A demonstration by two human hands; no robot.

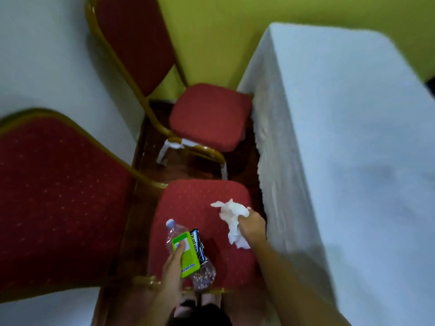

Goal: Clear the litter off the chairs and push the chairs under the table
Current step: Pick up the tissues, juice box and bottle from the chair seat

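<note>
The near red chair (188,203) stands below me with its seat facing the white-clothed table (341,114). My right hand (253,223) is closed on a crumpled white tissue (231,216) just above the seat's right side. My left hand (174,262) holds a bundle over the seat's front left: a green Mentos pack (187,256), a dark Dentyne pack (199,243) and a crushed clear plastic bottle (202,276). A second red chair (209,118) stands farther off, its seat bare and its right edge touching the tablecloth.
Both chairs have gold metal frames and tall red backs on the left, close to a white wall (47,67). A narrow strip of dark wooden floor (188,165) runs between chairs and table. A yellow-green wall (223,43) closes the far end. My feet show below.
</note>
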